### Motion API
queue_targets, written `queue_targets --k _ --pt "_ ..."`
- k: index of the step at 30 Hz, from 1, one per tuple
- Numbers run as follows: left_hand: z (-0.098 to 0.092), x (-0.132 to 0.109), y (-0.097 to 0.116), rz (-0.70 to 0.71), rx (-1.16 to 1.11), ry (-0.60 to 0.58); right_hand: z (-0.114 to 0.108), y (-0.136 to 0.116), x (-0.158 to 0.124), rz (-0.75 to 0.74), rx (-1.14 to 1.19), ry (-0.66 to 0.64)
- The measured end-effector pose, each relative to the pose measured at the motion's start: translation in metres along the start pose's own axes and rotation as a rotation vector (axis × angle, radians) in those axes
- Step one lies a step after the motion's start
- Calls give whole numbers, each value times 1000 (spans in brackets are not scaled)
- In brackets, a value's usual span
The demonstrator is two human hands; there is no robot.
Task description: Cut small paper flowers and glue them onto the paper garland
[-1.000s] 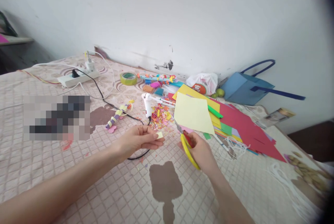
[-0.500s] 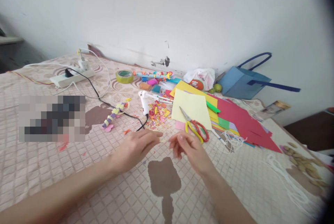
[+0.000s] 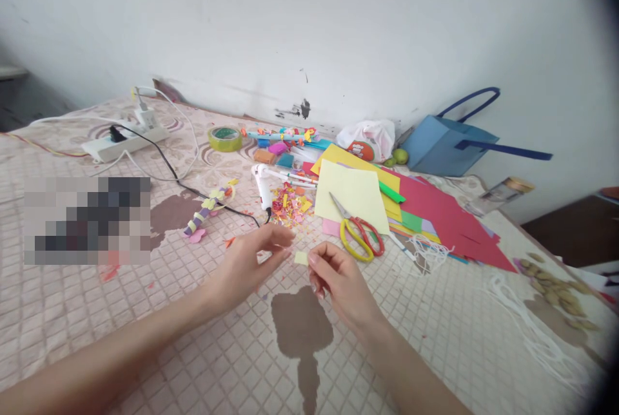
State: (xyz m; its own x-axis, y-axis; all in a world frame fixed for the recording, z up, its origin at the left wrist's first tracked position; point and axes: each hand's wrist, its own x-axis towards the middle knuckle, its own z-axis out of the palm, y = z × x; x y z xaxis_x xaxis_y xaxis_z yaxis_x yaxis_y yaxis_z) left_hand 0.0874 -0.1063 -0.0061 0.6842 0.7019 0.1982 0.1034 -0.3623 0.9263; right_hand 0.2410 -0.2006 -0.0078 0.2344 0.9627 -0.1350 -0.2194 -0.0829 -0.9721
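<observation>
Between the thumb and forefinger of my right hand [image 3: 338, 279] is a small pale yellow piece of paper [image 3: 300, 258]. My left hand [image 3: 258, 261] is just left of it, thumb and fingers apart, with nothing visible in them. Beyond my right hand, scissors [image 3: 360, 231] with a red and a yellow handle rest partly on a pale yellow sheet [image 3: 355, 189]. A white glue gun [image 3: 262, 189] stands beyond my left hand beside a heap of colourful paper scraps [image 3: 293, 205]. Left of it lies a purple stick with yellow paper decorations [image 3: 207, 212].
Red paper [image 3: 449, 221] and other coloured sheets spread to the right, near white string [image 3: 430, 250]. At the back are a blue bag [image 3: 447, 144], a tape roll [image 3: 225, 139] and a plastic bag [image 3: 370, 138]. A black cord [image 3: 176, 176] runs from the power strip [image 3: 123, 144].
The small yellow paper now shows clearly in my right fingertips. My left thumb and fingers have spread apart. The whole view has shifted slightly.
</observation>
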Motion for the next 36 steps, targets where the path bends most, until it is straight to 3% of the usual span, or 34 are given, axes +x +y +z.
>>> queue_targets --k 5,11,18,24,31,36 --pt "2 6 7 -320 -329 -206 0 6 0 -102 -159 40" --pt "6 3 10 -520 -435 -195 4 8 0 -18 -39 -15" --pt "5 3 9 -536 -430 -197 3 7 1 20 8 -46" --pt "5 4 10 -543 -372 -234 1 13 4 18 -78 -51" --pt "5 5 11 -568 -381 -179 0 16 4 -78 -235 -12" --pt "6 6 5 -518 -353 -195 1 14 3 -74 -318 -72"
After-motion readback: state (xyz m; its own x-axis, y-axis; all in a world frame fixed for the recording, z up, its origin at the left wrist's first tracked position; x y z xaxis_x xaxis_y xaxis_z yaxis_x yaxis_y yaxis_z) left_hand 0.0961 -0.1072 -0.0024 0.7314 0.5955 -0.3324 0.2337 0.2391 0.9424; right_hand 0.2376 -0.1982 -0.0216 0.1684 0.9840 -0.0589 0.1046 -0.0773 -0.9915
